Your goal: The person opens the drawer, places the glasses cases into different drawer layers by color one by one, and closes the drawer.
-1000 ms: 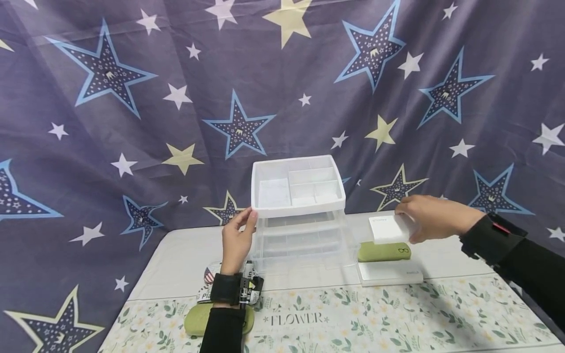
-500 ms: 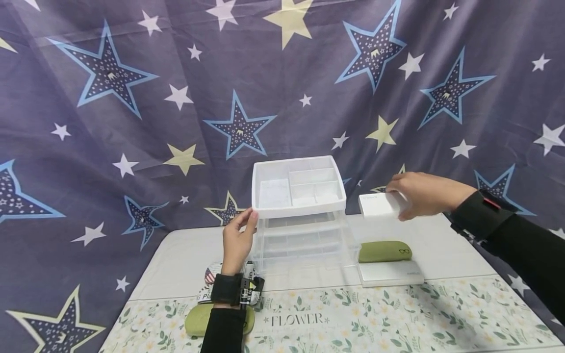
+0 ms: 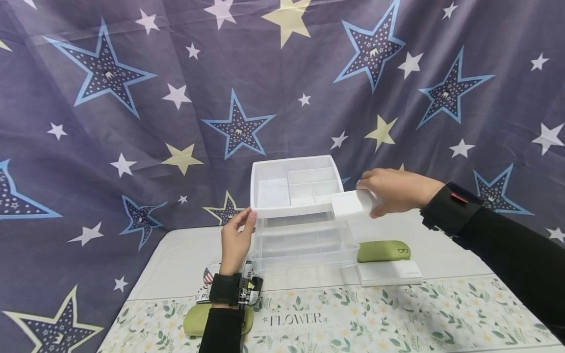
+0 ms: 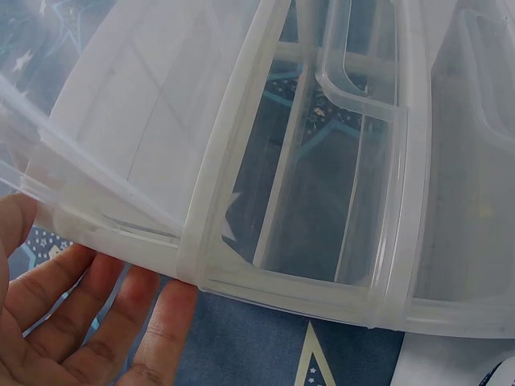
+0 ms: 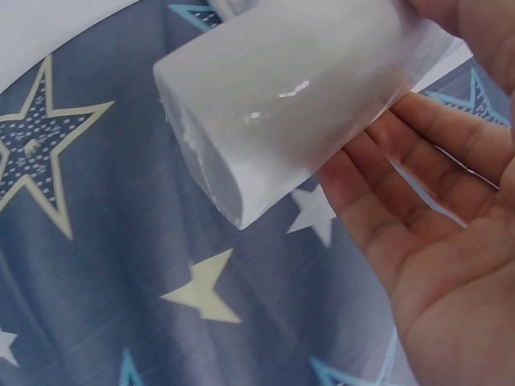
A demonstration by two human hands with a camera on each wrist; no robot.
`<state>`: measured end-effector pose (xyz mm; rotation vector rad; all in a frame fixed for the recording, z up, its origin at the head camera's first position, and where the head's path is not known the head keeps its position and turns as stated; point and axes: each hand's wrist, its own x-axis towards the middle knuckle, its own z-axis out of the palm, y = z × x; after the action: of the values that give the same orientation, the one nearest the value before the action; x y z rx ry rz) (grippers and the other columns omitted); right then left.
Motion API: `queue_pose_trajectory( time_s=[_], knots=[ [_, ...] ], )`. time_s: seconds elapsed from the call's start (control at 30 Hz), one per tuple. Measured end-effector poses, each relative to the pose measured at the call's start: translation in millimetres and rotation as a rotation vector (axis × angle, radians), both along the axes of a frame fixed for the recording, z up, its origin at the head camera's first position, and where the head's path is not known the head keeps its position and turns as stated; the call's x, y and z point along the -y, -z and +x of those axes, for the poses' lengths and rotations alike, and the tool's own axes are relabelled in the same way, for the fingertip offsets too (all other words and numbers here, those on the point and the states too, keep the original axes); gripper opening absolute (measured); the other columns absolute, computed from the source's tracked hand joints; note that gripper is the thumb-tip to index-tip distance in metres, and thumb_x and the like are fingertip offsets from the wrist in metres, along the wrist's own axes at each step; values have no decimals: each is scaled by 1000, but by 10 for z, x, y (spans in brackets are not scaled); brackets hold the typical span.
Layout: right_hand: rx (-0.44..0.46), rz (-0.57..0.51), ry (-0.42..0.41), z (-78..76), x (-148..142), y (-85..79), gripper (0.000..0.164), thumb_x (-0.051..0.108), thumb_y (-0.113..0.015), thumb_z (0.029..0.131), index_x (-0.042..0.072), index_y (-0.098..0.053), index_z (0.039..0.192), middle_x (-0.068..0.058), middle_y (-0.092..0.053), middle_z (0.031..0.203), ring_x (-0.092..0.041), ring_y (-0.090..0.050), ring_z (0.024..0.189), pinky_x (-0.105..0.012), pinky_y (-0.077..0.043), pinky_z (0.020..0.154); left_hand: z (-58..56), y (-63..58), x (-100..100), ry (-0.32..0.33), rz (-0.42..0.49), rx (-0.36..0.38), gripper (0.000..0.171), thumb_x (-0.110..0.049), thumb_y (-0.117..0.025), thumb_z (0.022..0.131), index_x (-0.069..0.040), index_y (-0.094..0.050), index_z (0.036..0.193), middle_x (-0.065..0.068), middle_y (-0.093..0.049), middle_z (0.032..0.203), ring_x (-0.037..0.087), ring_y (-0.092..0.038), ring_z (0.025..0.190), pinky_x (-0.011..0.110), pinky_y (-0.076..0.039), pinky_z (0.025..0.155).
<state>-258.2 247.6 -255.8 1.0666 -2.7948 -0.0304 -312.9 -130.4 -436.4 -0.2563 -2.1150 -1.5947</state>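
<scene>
A clear plastic drawer organizer (image 3: 304, 240) with a white, divided top tray (image 3: 273, 212) stands at the middle of the table. My left hand (image 3: 236, 242) touches its left side by the tray's front corner. In the left wrist view, the fingertips (image 4: 165, 310) rest along the organizer's edge. My right hand (image 3: 393, 190) grips a small white box (image 3: 348, 205) between thumb and fingers, in front of the tray's right corner in the head view. The right wrist view shows this glossy white box (image 5: 273, 88) with clear film about it.
Right of the organizer, a green glasses case (image 3: 381, 251) lies by a flat white box (image 3: 388, 274). Another green case (image 3: 196, 321) and printed items (image 3: 209, 274) lie by my left wrist. A floral cloth (image 3: 309, 338) covers the table's front; a starred curtain (image 3: 282, 63) hangs behind.
My right hand has lifted the small white box from above the green glasses case and carried it left to the organizer's right corner. My left hand has stayed put.
</scene>
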Motion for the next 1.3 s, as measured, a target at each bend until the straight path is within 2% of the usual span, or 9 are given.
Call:
queue_pose_trajectory(
  time_s=[0.2, 0.47, 0.87, 1.13, 1.3],
  knots=[
    [-6, 15, -55, -61, 250, -6, 43, 17, -95, 67, 6, -73, 103, -2, -62, 90, -18, -59, 80, -36, -55, 71, -11, 22, 45, 10, -8, -20, 44, -35, -65, 103, -6, -66, 135, 14, -67, 130, 27, -70, 105, 29, -61, 83],
    [-10, 54, -135, -109, 644, 34, 45, 20, -96, 66, 3, -71, 100, -4, -61, 88, -21, -61, 79, -39, -56, 75, -6, 11, 74, 15, -14, -36, 49, -42, -64, 102, -6, -66, 135, 12, -67, 129, 26, -70, 103, 27, -61, 82],
    [7, 136, -153, -142, 1156, 101, 52, 29, -93, 74, 1, -71, 111, -6, -64, 96, -25, -64, 89, -39, -56, 81, -13, 20, 63, 4, -27, -14, 50, -42, -63, 102, -5, -65, 136, 11, -67, 129, 25, -70, 103, 31, -61, 83],
    [107, 116, -138, -153, 1250, 197, 52, 25, -92, 77, 1, -69, 117, -6, -65, 100, -23, -64, 92, -37, -54, 83, -18, 26, 41, 17, -7, -16, 48, -40, -64, 102, -5, -66, 135, 11, -66, 131, 25, -70, 104, 24, -60, 82],
    [179, 81, -112, -169, 1221, 287, 51, 25, -91, 78, 1, -67, 117, -4, -62, 99, -19, -60, 89, -36, -53, 82, -14, 26, 26, 16, -3, -23, 48, -40, -65, 102, -5, -66, 134, 11, -67, 130, 25, -70, 102, 24, -60, 81]
  ],
)
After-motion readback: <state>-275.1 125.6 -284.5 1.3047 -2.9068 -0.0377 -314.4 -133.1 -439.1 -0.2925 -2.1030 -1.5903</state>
